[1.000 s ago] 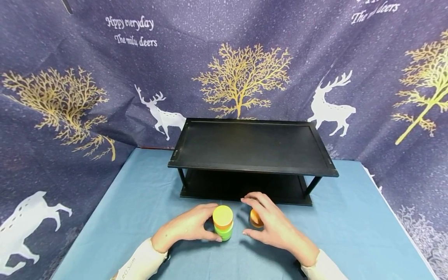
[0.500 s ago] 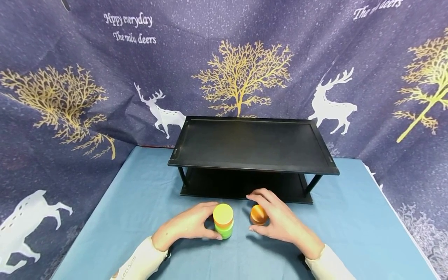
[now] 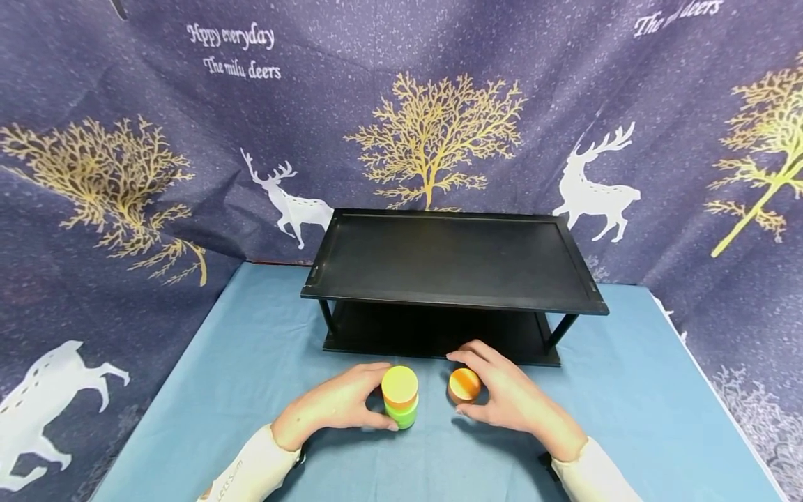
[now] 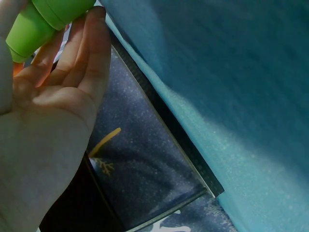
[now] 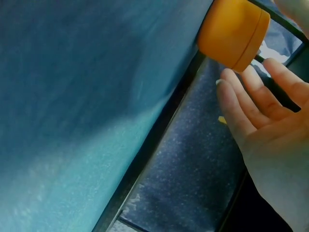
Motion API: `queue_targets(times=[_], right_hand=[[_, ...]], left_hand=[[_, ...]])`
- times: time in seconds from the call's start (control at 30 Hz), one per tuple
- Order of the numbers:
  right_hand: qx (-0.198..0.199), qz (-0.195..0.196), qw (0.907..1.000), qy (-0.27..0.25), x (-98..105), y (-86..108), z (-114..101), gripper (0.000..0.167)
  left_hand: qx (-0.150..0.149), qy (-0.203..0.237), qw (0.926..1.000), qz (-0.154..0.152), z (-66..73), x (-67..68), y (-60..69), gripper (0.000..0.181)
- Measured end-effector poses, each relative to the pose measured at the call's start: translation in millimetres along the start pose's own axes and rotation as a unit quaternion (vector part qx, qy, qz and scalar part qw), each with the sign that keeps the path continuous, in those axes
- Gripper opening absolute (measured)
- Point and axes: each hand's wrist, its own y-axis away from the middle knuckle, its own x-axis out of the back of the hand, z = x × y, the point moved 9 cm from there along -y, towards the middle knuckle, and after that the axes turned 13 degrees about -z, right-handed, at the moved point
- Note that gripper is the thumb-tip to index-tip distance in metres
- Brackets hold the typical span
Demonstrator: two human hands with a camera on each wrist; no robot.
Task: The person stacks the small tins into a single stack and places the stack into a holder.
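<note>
My left hand (image 3: 348,401) curls round a short stack: a green cylinder (image 3: 403,420) with an orange-sided, yellow-topped piece (image 3: 399,385) on it. In the left wrist view the green cylinder (image 4: 53,21) lies between thumb and fingers, its upper part cut off by the frame. A separate orange cylinder (image 3: 464,385) stands on the blue cloth to the right of the stack. Beside it, my right hand (image 3: 505,397) is held with fingers and thumb spread apart. The right wrist view shows a gap between the fingertips and the orange cylinder (image 5: 231,34).
A black two-tier rack (image 3: 452,261) stands behind both hands, its lower shelf (image 3: 433,335) close to the cylinders. Blue cloth (image 3: 251,335) covers the table. A dark printed curtain (image 3: 401,42) with deer and trees hangs behind and to the sides.
My right hand has shifted to the right, away from the orange cylinder, which shows more fully now. My left hand and the stack have stayed in place.
</note>
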Motion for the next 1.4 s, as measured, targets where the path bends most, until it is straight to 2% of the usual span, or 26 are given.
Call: queue_targets(times=[0.43,0.57,0.77,0.9,1.07,1.4], right_hand=[[-0.025,-0.049,0.9979,-0.034,-8,1.2,9,0.076],[-0.026,-0.054,0.9974,-0.039,-8,0.9,11,0.072],[-0.021,-0.057,0.9969,-0.05,-10,0.3,11,0.058],[-0.018,-0.064,0.9966,-0.049,-11,0.0,11,0.057],[-0.036,-0.081,0.9948,-0.052,-12,-0.4,13,0.056],[-0.031,-0.079,0.9957,-0.038,-10,-0.6,11,0.054]], left_hand=[[-0.008,-0.005,1.0,0.004,1.9,-0.6,-0.6,0.058],[-0.007,-0.005,1.0,0.004,1.8,-0.2,-0.4,0.058],[-0.008,-0.007,0.9999,0.003,0.4,-1.4,0.7,0.058],[-0.007,-0.005,1.0,0.003,0.5,-1.4,1.1,0.059],[-0.011,-0.008,0.9999,0.006,2.1,-0.2,1.0,0.059],[-0.003,0.002,1.0,0.002,1.1,0.4,0.3,0.059]])
